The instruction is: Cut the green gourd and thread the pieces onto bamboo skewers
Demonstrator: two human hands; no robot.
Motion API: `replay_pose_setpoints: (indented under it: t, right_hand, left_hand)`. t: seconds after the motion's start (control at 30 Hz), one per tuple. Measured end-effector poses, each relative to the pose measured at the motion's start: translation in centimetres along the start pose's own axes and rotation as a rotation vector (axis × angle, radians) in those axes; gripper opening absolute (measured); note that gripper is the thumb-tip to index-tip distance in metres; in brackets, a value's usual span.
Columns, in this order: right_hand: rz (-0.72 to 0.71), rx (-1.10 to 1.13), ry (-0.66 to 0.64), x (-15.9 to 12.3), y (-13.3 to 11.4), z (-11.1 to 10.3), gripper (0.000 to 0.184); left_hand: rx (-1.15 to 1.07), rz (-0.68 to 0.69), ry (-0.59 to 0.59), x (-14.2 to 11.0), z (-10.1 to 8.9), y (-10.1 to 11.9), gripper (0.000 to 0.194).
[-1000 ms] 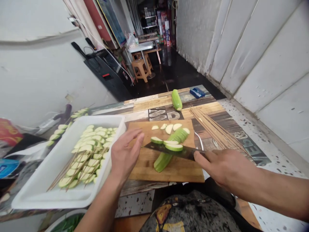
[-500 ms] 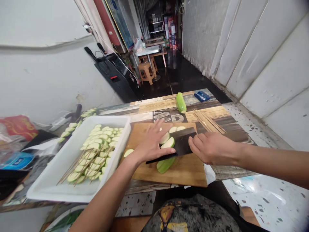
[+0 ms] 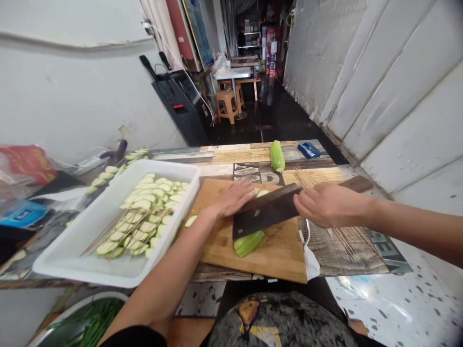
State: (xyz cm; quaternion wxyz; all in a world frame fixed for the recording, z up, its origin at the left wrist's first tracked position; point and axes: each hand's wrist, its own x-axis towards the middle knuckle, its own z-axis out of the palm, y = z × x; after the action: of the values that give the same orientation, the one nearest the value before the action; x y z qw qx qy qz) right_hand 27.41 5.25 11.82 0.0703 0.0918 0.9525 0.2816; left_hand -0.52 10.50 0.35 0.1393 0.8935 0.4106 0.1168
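Observation:
My right hand (image 3: 320, 205) grips a dark cleaver (image 3: 269, 212), its wooden handle sticking out to the right and its blade tilted over the cutting board (image 3: 275, 260). My left hand (image 3: 234, 198) lies low on the board beyond the blade, fingers stretched out together by the zucchini slices (image 3: 261, 193). The blade hides most of these slices and part of the left hand's underside. In front of the blade lies a cut zucchini piece (image 3: 249, 244), green side up. One loose slice (image 3: 191, 220) rests at the board's left edge.
Left of the board stands a white tray (image 3: 72, 250) with skewered zucchini slices (image 3: 144, 217). A whole zucchini (image 3: 277, 156) and a blue box (image 3: 308, 150) lie at the table's far side. Wooden skewers (image 3: 306, 177) lie right of the board. A bowl of greens (image 3: 94, 320) sits below left.
The cleaver has turned from lying nearly flat to a raised tilt, exposing its handle. My left hand's spread fingers have come together and lowered beyond the blade. The view has shifted slightly.

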Motion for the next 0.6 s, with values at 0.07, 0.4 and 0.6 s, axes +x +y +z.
replay_pose_setpoints:
  t: [0.07, 0.4, 0.6]
  right_hand:
    - [0.017, 0.048, 0.008, -2.0, -0.8, -0.8, 0.027]
    - [0.967, 0.770, -0.186, -5.5, -9.6, -4.6, 0.019]
    - [0.801, 0.750, -0.188, -3.1, -10.3, -4.4, 0.018]
  left_hand:
    - [0.015, 0.007, 0.013, 0.2, 0.0, 0.2, 0.045]
    - [0.063, 0.167, 0.283, -8.3, -1.8, 5.9, 0.032]
    - [0.075, 0.286, 0.352, -10.6, 2.0, 7.2, 0.034]
